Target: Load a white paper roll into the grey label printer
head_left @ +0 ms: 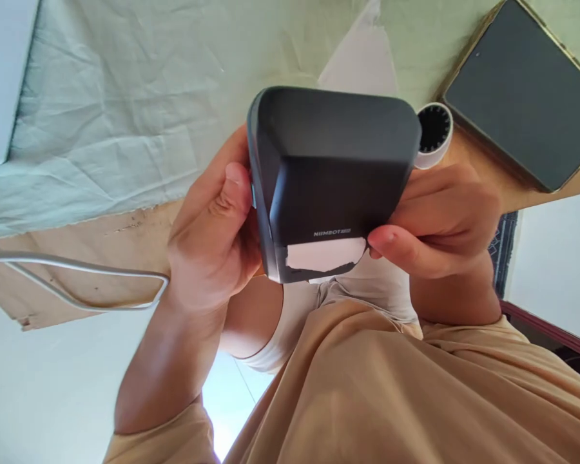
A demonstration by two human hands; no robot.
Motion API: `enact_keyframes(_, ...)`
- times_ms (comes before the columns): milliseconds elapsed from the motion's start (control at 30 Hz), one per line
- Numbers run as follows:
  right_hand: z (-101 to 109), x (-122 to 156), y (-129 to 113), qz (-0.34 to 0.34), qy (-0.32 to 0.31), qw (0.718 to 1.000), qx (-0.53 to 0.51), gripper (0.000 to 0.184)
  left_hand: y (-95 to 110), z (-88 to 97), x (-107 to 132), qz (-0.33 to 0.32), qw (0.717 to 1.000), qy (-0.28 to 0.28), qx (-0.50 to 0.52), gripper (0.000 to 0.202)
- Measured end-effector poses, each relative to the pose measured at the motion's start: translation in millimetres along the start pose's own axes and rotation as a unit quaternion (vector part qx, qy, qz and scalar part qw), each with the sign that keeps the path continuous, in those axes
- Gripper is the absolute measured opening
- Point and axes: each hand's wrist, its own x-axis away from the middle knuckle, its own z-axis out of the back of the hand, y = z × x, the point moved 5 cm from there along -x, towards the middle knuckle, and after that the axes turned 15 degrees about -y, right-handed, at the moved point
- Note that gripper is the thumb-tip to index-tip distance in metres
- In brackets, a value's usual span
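Label printer [341,187] marked NIIMBOT is raised at the table's [140,235] near edge; left hand [210,225] and right hand [444,216] grasp opposite sides, probably to steady it while keeping its paper strip [326,253] exposed toward the person.

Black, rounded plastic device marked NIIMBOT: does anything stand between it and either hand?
Nothing visible does: the left hand grips the black device directly, and the right hand meets its lower right edge beside the pale paper strip.
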Motion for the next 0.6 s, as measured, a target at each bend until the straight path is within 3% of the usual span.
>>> enact_keyframes(100, 0, 1, -1, -0.012, -0.004, 1.000, -0.006, 0.042, 5, -3.0, 3, -0.007, 1.000, 0.000, 0.025, 0.039)
enact_keyframes(267, 1, 3, -3, -0.034, -0.023, 0.999, 0.025, 0.042, 6, -3.9, 10, 0.013, 0.998, -0.009, -0.056, 0.028)
enact_keyframes(467, 3, 7, -6, -0.031, 0.059, 0.997, 0.036, 0.060, 5, 3.4, 8, -0.089, 0.989, 0.020, -0.121, 0.027)
enact_keyframes(533, 0, 11, -1, -0.066, 0.062, 0.996, 0.021, 0.060, 5, 3.1, 6, -0.096, 0.986, 0.017, -0.138, 0.032)
enact_keyframes(600, -5, 18, 8, -0.144, 0.049, 0.988, 0.005, 0.063, 2, 4.6, 6, -0.076, 0.989, 0.039, -0.123, 0.034)
